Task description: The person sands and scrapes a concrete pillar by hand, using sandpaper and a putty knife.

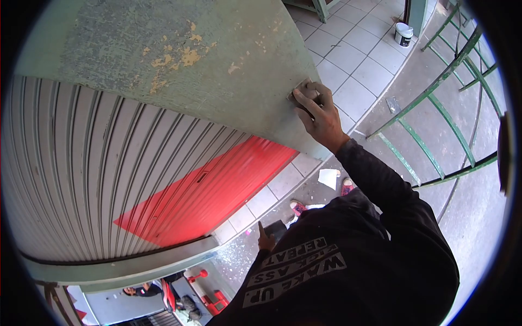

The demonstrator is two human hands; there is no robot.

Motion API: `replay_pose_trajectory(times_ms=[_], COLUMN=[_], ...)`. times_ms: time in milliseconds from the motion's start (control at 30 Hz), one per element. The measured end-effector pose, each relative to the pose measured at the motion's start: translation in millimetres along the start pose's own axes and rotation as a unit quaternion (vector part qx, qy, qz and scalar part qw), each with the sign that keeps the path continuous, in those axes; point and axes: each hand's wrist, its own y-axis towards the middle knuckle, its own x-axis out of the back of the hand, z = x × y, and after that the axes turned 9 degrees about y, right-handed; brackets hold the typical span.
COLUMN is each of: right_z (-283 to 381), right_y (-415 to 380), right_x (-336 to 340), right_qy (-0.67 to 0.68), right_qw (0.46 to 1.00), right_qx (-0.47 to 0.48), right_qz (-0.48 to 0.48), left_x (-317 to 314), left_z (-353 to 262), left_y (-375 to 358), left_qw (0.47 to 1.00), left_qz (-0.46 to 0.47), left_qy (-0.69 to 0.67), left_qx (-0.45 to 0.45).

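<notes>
My right hand (322,115) is raised against the right part of a worn green wall panel (255,70). Its bent fingers grip a small flat grey-brown pad (298,90), which touches the panel near its edge. Yellowish patches of bare or peeling paint (187,56) show farther left on the panel. Lower down, close to my dark shirt, my left hand (265,239) holds a dark grey flat piece (276,231), with one finger stretched along it. My sleeve and body partly hide that hand.
A ribbed shutter (92,157) with a red area (217,190) lies beside the panel. Green metal railings (435,100) stand at right. A white bucket (403,34) sits on tiles; a white sheet (328,178) lies near my shoes. Another person (144,290) is at lower left.
</notes>
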Motion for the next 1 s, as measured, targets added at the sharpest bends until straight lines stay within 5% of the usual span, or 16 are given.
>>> replay_pose_trajectory(times_ms=[200, 333, 467, 567, 633, 667, 700, 733, 833, 900, 1000], right_z=[69, 71, 6, -38, -86, -83, -79, -75, -94, -106, -80], right_y=[165, 160, 27, -91, -171, -170, -171, -174, -191, -218, -197], right_x=[27, 33, 9, 6, 12, 24, 38, 48, 71, 75, 95], right_qy=[-0.003, 0.062, -0.001, -0.062, -0.06, 0.084, 0.221, 0.34, 0.462, 0.405, 0.186], right_qw=[0.978, 0.996, 1.0, 0.986, 0.977, 0.927, 0.807, 0.625, 0.472, 0.63, 0.859], right_qx=[0.188, 0.06, 0.006, -0.139, -0.145, -0.359, -0.548, -0.696, -0.731, -0.662, -0.426], right_qz=[-0.088, 0.003, -0.028, 0.069, 0.144, 0.067, -0.013, -0.094, -0.173, -0.022, 0.216], left_x=[-11, 0, 1, -1, -6, -12, -19, -20, -25, -33, -24], left_z=[9, 1, -3, 1, 9, 15, 21, 26, 36, 46, 36], left_y=[7, 7, 6, 1, 1, 1, 2, 1, 2, 6, -6], left_qw=[0.999, 0.999, 0.999, 1.0, 1.0, 1.0, 1.0, 1.0, 1.0, 1.0, 1.0], left_qz=[-0.015, -0.009, -0.028, 0.0, -0.002, -0.002, -0.007, -0.011, -0.014, -0.006, -0.001], left_qy=[0.006, -0.003, -0.019, -0.006, -0.006, -0.007, 0.019, 0.022, 0.021, 0.012, -0.004], left_qx=[-0.035, -0.033, -0.036, -0.015, -0.008, -0.002, 0.017, 0.013, 0.004, 0.007, 0.029])
